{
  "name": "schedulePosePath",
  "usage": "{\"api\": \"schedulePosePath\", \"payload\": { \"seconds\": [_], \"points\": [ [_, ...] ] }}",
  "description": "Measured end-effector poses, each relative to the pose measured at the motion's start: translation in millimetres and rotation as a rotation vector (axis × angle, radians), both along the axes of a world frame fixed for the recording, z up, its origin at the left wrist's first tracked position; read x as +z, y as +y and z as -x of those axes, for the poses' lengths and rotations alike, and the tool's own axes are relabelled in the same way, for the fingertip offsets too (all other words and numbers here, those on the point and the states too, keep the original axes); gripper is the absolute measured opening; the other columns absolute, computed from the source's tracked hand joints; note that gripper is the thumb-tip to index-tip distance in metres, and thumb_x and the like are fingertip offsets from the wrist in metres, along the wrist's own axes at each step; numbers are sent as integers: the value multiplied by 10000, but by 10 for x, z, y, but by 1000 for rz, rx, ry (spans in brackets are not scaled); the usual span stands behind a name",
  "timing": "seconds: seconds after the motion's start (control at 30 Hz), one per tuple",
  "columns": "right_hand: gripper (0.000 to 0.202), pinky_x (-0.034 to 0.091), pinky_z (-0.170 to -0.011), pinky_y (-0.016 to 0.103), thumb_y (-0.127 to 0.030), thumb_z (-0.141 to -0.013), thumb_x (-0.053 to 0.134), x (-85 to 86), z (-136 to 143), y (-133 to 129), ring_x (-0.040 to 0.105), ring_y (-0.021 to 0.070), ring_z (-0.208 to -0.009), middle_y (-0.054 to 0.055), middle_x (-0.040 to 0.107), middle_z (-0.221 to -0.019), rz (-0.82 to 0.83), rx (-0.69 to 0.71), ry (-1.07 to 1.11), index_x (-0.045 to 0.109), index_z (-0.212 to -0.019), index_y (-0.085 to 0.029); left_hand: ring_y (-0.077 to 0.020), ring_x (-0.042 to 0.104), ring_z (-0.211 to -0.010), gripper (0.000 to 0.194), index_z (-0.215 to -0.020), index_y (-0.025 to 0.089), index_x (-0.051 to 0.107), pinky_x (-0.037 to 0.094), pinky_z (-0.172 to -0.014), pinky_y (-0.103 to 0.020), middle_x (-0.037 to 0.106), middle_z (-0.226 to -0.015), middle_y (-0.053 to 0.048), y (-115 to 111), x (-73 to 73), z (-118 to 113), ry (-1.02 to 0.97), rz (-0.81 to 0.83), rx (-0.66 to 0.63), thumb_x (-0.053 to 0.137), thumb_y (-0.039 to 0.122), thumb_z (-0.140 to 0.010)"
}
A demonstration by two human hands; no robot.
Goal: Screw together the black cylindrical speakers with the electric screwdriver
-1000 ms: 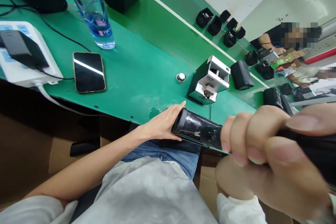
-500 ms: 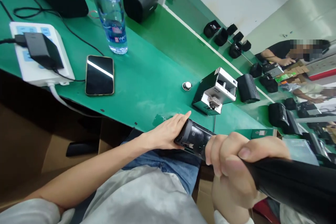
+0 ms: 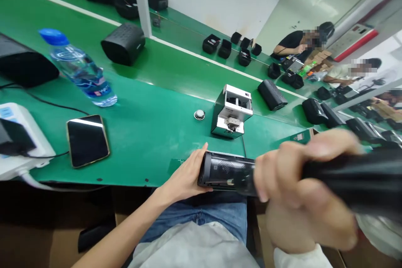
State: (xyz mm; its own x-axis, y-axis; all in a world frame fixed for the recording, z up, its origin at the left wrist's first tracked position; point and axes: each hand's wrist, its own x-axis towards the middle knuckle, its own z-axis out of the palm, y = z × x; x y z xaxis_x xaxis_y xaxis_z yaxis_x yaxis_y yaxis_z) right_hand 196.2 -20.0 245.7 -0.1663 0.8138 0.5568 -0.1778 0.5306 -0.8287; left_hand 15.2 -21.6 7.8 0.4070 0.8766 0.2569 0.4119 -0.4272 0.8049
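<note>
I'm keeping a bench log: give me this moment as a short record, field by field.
Left hand: around one end of a black perforated device
Right hand: gripping a black handheld tool, blurred
Beyond the device: white-and-black machine, small round silver part
Farther left: phone, blue-capped bottle
Surface: green bench

Glossy casing (image 3: 224, 170) (plastic, seemingly)

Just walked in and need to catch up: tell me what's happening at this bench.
A person at a green bench holds one end of a black casing in the left grip, while the right grip is wrapped around a black, stick-shaped tool directed toward it. Whether the two touch is hard to tell. A black-and-white device stands beyond, with a phone and a plastic bottle to the left.
</note>
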Motion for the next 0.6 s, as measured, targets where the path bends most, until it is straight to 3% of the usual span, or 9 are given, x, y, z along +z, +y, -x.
{"api": "schedulePosePath", "payload": {
  "seconds": [0.07,0.13,0.2,0.3,0.43,0.6],
  "points": [
    [209,398,-349,232,-139,-919,807,158,-98,263,391,61,-343,-124,521,-587,-82,-84,124,686,-1037,-262,-488,430,-1630,1554,-1798,360,-139,476,-1269,-709,370,-1774,-236,-1,-12,10,-6,7,-7,1025,291,-770],
    [217,406,-358,240,-83,-851,793,207,-173,622,417,73,-354,-123,513,-565,-198,-208,203,678,-924,-251,-485,449,-1614,1545,-1799,370,-128,490,-1259,-705,401,-1746,-226,1,-8,17,-12,27,-14,1021,267,-771],
    [201,417,-376,258,-79,-849,765,147,-220,996,460,99,-367,-116,519,-542,-281,-308,220,671,-875,-255,-473,493,-1577,1536,-1798,384,-112,510,-1244,-694,445,-1700,-209,3,11,20,-26,46,-11,1014,226,-766],
    [161,420,-383,276,-137,-878,778,-38,-233,1425,486,115,-362,-110,518,-518,-304,-349,182,668,-848,-251,-452,528,-1545,1513,-1798,398,-81,522,-1238,-678,480,-1661,-185,7,37,18,-47,65,-10,1004,197,-763],
    [219,440,-388,265,-304,-901,873,-212,-191,1673,486,96,-363,-115,485,-536,-293,-370,110,665,-850,-260,-438,542,-1537,1484,-1804,396,-44,520,-1244,-659,498,-1658,-174,10,44,16,-62,69,-4,1000,208,-767],
    [365,407,-360,247,-502,-873,924,-276,-201,1776,443,74,-346,-114,452,-557,-270,-368,71,640,-845,-274,-442,535,-1538,1472,-1809,369,-43,509,-1250,-663,495,-1653,-190,17,45,14,-60,57,-3,999,227,-779]
  ]
}}
